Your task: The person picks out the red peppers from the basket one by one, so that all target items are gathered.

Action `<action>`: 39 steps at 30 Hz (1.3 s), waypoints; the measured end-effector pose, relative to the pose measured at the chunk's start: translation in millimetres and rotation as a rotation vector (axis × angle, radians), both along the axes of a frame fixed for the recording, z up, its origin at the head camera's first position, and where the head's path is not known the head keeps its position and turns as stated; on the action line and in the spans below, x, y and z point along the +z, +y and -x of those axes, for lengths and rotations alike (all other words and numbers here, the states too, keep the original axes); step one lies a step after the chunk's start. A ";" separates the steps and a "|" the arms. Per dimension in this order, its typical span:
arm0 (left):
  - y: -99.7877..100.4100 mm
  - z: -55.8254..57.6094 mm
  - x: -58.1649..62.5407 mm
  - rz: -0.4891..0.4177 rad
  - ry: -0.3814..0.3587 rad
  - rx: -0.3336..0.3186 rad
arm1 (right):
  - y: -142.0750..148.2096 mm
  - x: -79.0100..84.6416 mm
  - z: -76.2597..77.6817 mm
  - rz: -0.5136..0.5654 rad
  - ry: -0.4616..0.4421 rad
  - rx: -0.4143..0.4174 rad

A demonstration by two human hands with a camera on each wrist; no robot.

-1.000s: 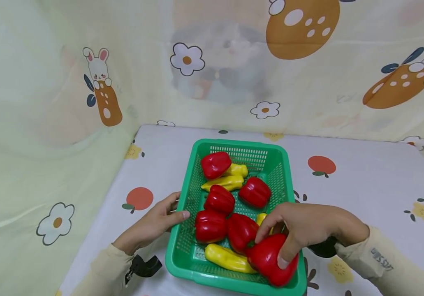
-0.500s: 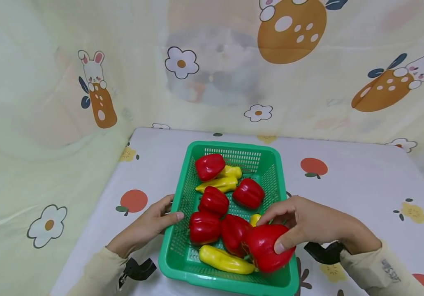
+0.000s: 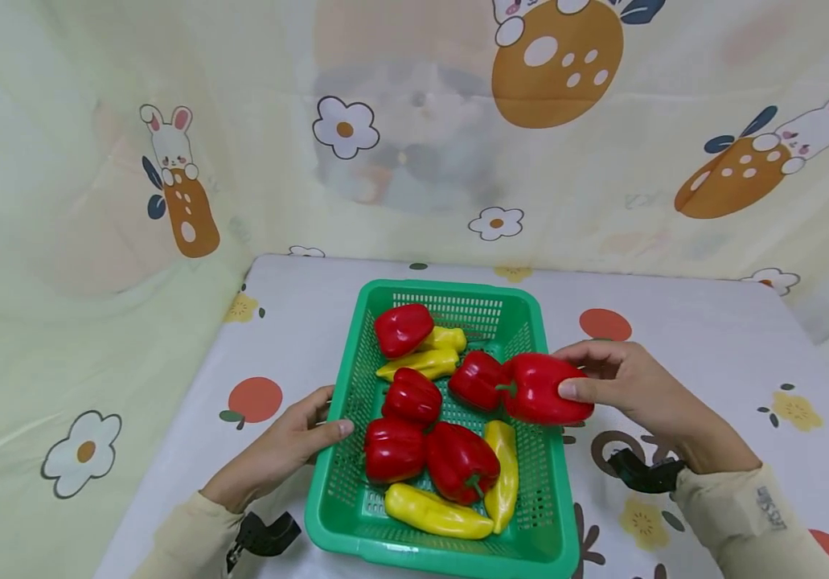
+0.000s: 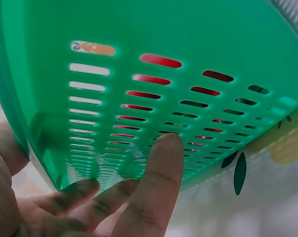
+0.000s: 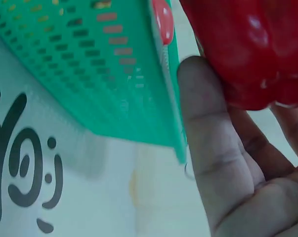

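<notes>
A green plastic basket (image 3: 559,482) holds several red bell peppers, such as one at the near middle (image 3: 461,462), and several yellow peppers, one lying along its front (image 3: 437,512). My right hand (image 3: 631,386) holds another red bell pepper (image 3: 546,389) over the basket's right rim, its green stem pointing left. In the right wrist view my thumb (image 5: 208,128) lies against this bell pepper (image 5: 252,49). My left hand (image 3: 287,442) grips the basket's left rim, thumb on top. The left wrist view shows its fingers (image 4: 161,177) against the slotted outer wall (image 4: 188,29).
A white cloth with fruit and flower prints covers the table (image 3: 682,338). A printed curtain (image 3: 414,185) rises behind and on the left. Black wrist mounts (image 3: 265,535) sit at both cuffs.
My right hand has lifted the red bell pepper from the basket's near right corner and carried it away from me, up to the right rim. A yellow pepper there has come into full view.
</notes>
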State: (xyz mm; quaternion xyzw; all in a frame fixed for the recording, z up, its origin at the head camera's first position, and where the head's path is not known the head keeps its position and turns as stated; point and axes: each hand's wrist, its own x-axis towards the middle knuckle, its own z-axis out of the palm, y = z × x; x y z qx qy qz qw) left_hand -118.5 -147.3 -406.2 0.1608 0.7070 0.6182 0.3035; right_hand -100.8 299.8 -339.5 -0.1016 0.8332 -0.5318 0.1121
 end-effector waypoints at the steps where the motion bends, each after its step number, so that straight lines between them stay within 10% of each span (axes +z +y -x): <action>1: 0.2 0.1 0.3 -0.001 0.001 0.000 | 3.5 -0.9 2.1 -0.013 0.002 -0.028; 39: 1.6 -1.3 -1.4 -0.031 -0.018 0.014 | 65.2 -72.3 40.7 0.300 -0.165 -0.561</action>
